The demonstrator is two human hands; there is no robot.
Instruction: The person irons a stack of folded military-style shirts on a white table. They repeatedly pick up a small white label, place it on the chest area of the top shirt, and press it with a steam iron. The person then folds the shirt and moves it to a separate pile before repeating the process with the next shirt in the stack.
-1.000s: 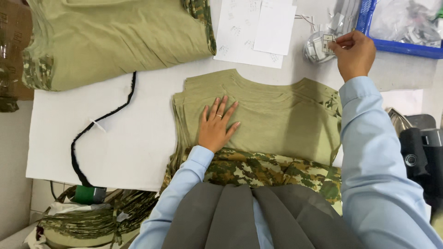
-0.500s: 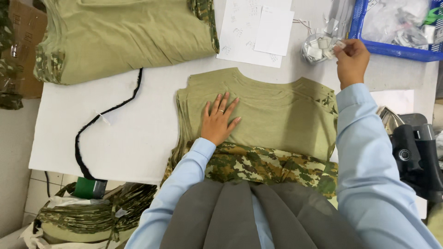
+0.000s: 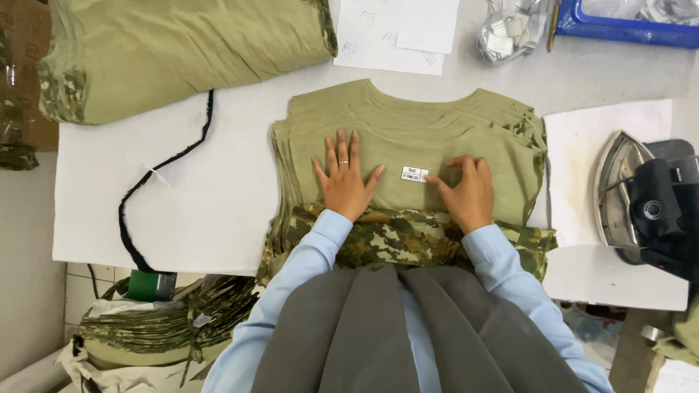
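A stack of olive-green garment pieces (image 3: 437,138) with camouflage lower parts lies on the white table in front of me. My left hand (image 3: 345,179) rests flat on the top piece, fingers spread, a ring on one finger. My right hand (image 3: 466,191) lies on the same piece, its fingertips touching a small white label (image 3: 413,174) that sits on the fabric between the two hands. Neither hand grips anything.
A big pile of olive fabric (image 3: 182,51) lies at the back left. A black cord (image 3: 164,175) runs across the table (image 3: 182,218). White papers (image 3: 397,33), a clear bag of labels (image 3: 510,33) and a blue tray (image 3: 626,29) lie at the back. An iron (image 3: 641,200) stands at the right.
My right hand came back from the bag of labels at the far right and set a white label on the top garment. My left hand stayed flat on the fabric.
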